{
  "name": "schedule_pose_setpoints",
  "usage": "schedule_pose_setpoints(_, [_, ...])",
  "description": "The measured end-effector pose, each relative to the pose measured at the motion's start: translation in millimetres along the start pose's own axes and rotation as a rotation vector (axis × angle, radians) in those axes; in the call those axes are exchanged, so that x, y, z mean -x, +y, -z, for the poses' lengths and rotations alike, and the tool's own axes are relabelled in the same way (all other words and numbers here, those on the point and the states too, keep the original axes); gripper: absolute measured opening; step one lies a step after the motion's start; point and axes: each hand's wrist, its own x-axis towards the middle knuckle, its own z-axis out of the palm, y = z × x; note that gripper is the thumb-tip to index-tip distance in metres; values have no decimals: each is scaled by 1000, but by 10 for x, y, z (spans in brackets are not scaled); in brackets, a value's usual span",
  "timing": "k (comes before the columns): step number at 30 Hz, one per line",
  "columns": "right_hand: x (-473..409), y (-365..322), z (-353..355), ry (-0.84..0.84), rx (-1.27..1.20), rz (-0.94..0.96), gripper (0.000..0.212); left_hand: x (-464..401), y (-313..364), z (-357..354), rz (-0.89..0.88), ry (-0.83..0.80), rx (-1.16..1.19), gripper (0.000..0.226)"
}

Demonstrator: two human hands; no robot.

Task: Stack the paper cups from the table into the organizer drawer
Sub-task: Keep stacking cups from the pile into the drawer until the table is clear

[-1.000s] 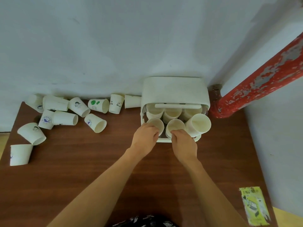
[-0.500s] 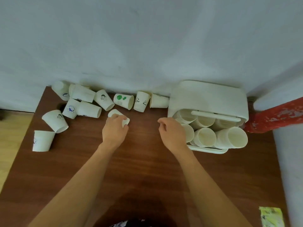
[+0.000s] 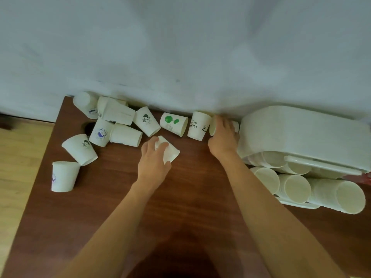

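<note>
The left hand (image 3: 153,157) gripped a tipped cup (image 3: 169,152) mid-desk; the right hand (image 3: 223,135) closed round another cup (image 3: 213,125) at the back edge, beside the organizer drawer (image 3: 305,135). A tight squeeze could have crumpled either one.

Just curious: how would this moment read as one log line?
left hand: grips lying cup | right hand: grips cup by organizer | drawer: open, cup stacks inside

We see a pale grey-white wall (image 3: 180,47) filling the far half of the view, meeting the far edge of the table. To the left lies a light yellowish wood floor (image 3: 18,167), with a dark strip at the foot of the wall. At the far right edge, a small red patch (image 3: 367,178) shows, too cropped to identify.
</note>
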Motion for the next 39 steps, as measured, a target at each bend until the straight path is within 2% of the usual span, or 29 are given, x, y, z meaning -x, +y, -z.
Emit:
schedule_pose_setpoints(2, [-57,-3,-48,-52,127,-46,73,-54,-1,15,5,4,1,54])
schedule_pose_setpoints(5, [-51,12,-131,-84,232,-43,65,-118,6,49,5,37,29,44])
schedule_pose_setpoints(9, [178,60,-195,-86,57,-19,51,-49,2,18,-24,51,74,28])
schedule_pose_setpoints(16, [966,188,-18,5,-252,56,18,456,182,47,87,24,216,24])
schedule_pose_setpoints(23, [1797,550,337,172,-432,104,19,958,633,275,164,40,539,10])
schedule_pose_setpoints(28, [2169,962,632,371,-501,52,18,1186,1105,350,118,33,705,11])
schedule_pose_setpoints(33, [2343,1444,873,480,-535,-35,21,1345,1660,278,54,-11,844,10])
schedule_pose_setpoints(39, [2369,1899,954,466,-427,-101,26,1346,2129,53,16,-17,919,9])
